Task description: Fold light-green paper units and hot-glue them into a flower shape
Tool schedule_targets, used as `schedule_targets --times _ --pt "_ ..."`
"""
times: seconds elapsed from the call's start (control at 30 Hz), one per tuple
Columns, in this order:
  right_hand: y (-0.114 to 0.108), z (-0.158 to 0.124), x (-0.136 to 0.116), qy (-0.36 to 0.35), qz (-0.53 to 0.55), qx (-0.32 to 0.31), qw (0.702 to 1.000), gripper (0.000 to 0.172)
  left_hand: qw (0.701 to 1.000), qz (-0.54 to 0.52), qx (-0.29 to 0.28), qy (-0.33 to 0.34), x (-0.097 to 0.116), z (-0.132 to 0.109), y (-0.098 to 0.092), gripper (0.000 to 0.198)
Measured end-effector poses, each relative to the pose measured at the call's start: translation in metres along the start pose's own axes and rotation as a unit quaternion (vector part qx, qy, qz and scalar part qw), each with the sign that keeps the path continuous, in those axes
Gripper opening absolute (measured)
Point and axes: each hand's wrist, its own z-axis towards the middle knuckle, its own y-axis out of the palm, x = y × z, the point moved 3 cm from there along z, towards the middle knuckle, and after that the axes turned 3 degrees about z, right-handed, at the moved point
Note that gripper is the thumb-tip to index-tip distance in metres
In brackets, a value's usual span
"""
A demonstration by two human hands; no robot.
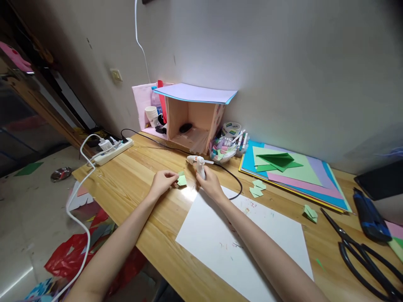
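One angular paper [181, 180], glue gun [200, 164]

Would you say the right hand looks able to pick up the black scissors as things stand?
Probably not straight away: the right hand is holding the white glue gun, which would likely need setting down first. Nothing appears to lie on top of the scissors.

A white glue gun [200, 161] and pale-green paper [181, 180] stood out against a desk [126, 176] of honey-brown wood grain. Pinkish specks [252, 205] dotted a white sheet [277, 243], a paper stack [302, 186] mixed blue, lavender, pink and yellow, and the scissors [345, 237] were black.
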Motion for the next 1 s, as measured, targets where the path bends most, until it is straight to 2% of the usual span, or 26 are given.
schedule_targets --times 0.1,0.23,0.4,0.53,0.7,1.0 --pt "-0.008 -0.004 0.000 0.036 0.088 0.015 0.995 0.023 1.000 0.005 0.013 0.007 -0.003 0.004 -0.004 0.021" --pt "-0.017 -0.013 0.002 0.110 0.197 -0.001 0.974 0.023 1.000 0.004 0.026 0.016 -0.007 0.008 -0.005 0.016" --pt "-0.020 -0.026 0.005 0.118 0.261 -0.086 0.954 0.026 0.999 0.021 0.039 0.024 -0.008 0.008 -0.004 0.014" --pt "-0.016 -0.032 0.005 0.107 0.260 -0.135 0.950 0.024 0.999 0.035 0.022 0.034 -0.005 0.005 -0.003 0.016" --pt "-0.016 -0.034 -0.004 0.098 0.207 -0.139 0.964 0.022 0.998 0.050 -0.005 0.043 -0.001 0.003 0.000 0.016" --pt "-0.017 -0.030 -0.004 0.136 0.169 -0.160 0.963 0.025 0.997 0.060 -0.009 0.041 -0.003 0.004 0.002 0.018"
